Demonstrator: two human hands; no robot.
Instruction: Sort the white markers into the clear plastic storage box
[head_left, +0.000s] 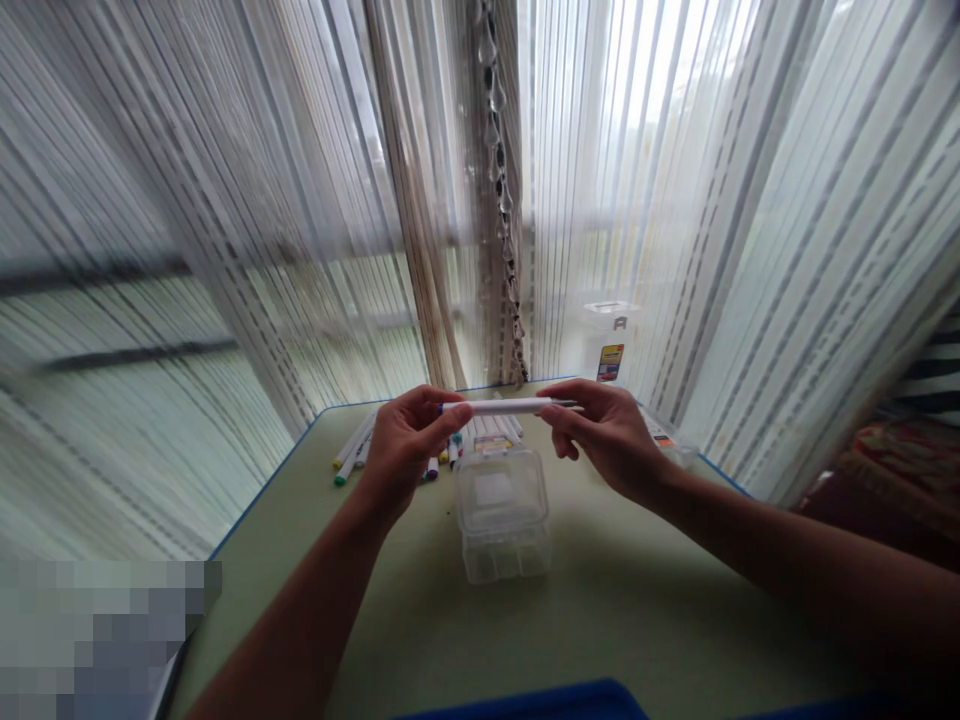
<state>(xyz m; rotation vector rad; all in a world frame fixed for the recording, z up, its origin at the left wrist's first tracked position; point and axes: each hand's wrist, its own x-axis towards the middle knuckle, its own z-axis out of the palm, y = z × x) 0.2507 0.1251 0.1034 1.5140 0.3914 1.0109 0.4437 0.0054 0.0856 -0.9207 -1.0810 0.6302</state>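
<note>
My left hand and my right hand hold a white marker level between them, above the table. At its left end, a dark blue part shows by my left thumb and fingers. My right thumb and forefinger pinch the other end, where a thin greyish tip sticks out; its detail is too small to tell. Below the marker stands a clear plastic box with a lid and small compartments. Behind the box and my left hand lie several white markers with coloured ends, partly hidden.
A clear container with a yellow and dark label stands at the table's far right. Clear packaging lies behind my right wrist. The pale table has a blue edge, with striped string curtains beyond. Something blue shows at the near edge.
</note>
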